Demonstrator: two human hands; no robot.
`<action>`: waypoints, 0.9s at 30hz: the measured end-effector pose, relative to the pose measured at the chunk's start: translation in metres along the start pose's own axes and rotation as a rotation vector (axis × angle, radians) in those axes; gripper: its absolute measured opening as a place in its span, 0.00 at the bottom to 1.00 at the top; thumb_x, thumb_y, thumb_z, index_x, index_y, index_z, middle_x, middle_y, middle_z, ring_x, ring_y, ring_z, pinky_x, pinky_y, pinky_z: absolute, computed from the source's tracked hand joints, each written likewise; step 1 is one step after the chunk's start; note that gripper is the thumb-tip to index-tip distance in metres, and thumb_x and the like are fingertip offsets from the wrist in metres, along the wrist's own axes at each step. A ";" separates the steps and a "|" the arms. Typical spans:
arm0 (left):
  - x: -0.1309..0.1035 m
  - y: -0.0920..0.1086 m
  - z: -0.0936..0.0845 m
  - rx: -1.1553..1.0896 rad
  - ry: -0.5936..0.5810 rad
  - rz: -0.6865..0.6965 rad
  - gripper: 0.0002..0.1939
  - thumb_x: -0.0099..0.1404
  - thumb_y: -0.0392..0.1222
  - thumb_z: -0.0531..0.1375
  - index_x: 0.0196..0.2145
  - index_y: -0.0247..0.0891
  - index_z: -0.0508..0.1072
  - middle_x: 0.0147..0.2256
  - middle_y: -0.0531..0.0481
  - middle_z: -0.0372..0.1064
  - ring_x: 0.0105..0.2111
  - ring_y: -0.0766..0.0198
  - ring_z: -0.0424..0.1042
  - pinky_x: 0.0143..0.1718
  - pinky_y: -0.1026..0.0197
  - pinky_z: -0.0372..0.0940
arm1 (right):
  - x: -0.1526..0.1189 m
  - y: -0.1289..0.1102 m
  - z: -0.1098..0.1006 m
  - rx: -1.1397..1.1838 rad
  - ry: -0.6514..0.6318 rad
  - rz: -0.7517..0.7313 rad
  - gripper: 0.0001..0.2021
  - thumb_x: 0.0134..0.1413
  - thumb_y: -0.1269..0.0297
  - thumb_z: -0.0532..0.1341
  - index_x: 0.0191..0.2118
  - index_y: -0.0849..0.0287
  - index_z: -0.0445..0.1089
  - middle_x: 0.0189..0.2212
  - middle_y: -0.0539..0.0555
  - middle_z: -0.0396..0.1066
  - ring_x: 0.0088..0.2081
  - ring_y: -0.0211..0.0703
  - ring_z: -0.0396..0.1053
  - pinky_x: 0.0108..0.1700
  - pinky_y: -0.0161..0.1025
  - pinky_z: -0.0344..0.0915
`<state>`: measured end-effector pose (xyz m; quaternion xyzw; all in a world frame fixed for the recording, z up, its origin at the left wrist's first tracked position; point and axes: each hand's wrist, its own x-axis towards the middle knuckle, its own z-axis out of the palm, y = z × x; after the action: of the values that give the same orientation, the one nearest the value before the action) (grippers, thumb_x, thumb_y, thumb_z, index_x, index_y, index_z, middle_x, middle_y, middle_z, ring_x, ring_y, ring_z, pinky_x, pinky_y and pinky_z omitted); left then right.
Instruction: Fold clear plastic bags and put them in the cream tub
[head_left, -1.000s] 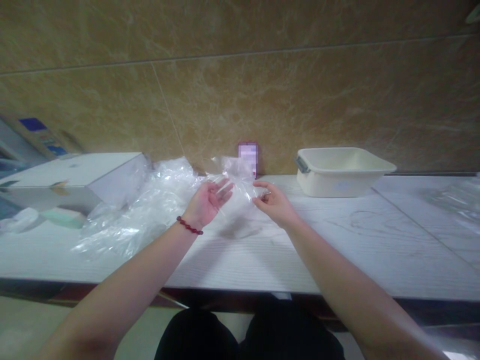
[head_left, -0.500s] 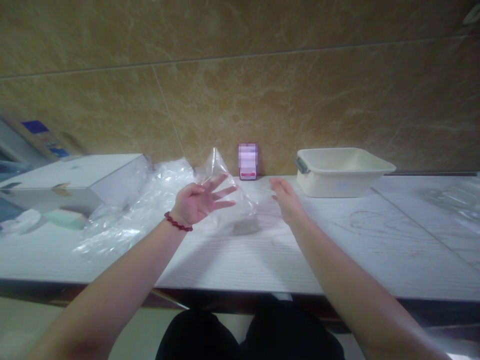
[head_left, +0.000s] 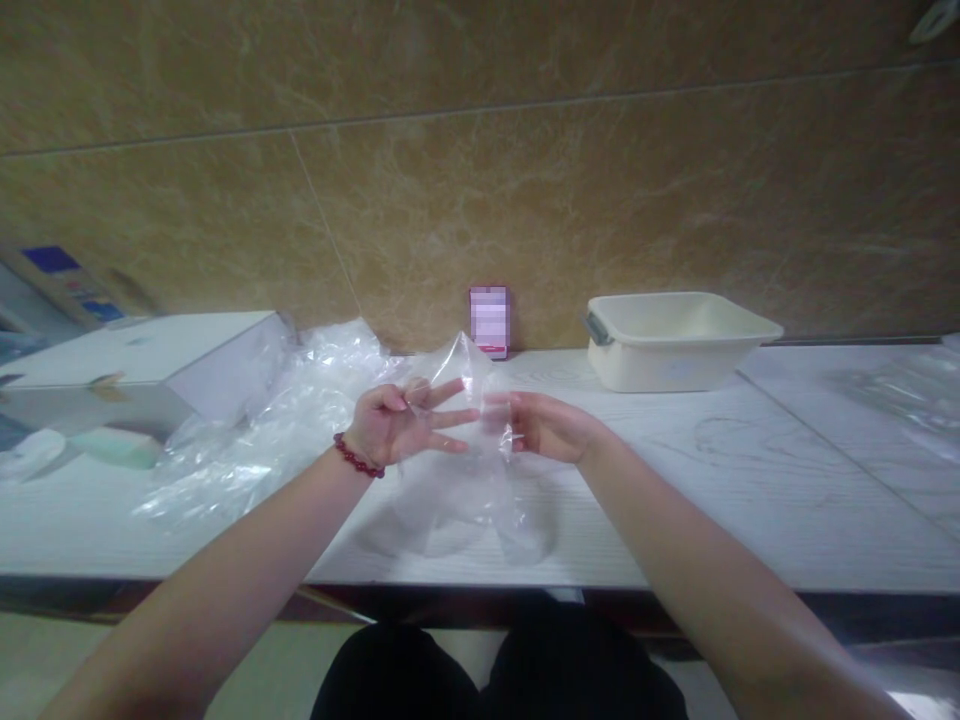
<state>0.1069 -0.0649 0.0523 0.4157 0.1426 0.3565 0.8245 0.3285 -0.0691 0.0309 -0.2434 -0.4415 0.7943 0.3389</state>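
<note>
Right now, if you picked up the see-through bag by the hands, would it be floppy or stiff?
The clear bag would probably be floppy, because it creases and hangs in loose folds. It's likely very light, since the film looks thin and the table shows through. It might feel slippery, as it looks glossy.
</note>
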 end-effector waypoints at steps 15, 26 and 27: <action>-0.003 0.001 -0.018 0.039 0.163 0.050 0.21 0.44 0.32 0.45 0.36 0.32 0.67 0.43 0.42 0.65 0.43 0.45 0.63 0.39 0.37 0.55 | -0.005 -0.010 0.000 -0.280 0.093 -0.346 0.08 0.42 0.63 0.60 0.24 0.61 0.61 0.18 0.44 0.61 0.22 0.28 0.61 0.28 0.30 0.58; -0.008 0.002 -0.007 0.015 -0.002 -0.048 0.09 0.45 0.31 0.46 0.25 0.33 0.63 0.45 0.46 0.64 0.42 0.45 0.64 0.37 0.41 0.59 | -0.009 -0.008 0.001 -0.150 -0.155 -0.225 0.18 0.43 0.52 0.57 0.37 0.59 0.65 0.31 0.52 0.69 0.34 0.39 0.68 0.43 0.44 0.60; -0.008 0.001 -0.006 0.012 -0.035 -0.068 0.08 0.46 0.31 0.46 0.24 0.33 0.62 0.45 0.46 0.64 0.43 0.45 0.63 0.37 0.42 0.59 | -0.009 -0.008 0.002 -0.139 -0.136 -0.216 0.18 0.43 0.52 0.57 0.39 0.58 0.65 0.30 0.52 0.69 0.33 0.38 0.68 0.42 0.44 0.60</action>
<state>0.0979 -0.0666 0.0488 0.4215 0.1444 0.3201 0.8361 0.3353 -0.0741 0.0394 -0.1629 -0.5412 0.7353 0.3741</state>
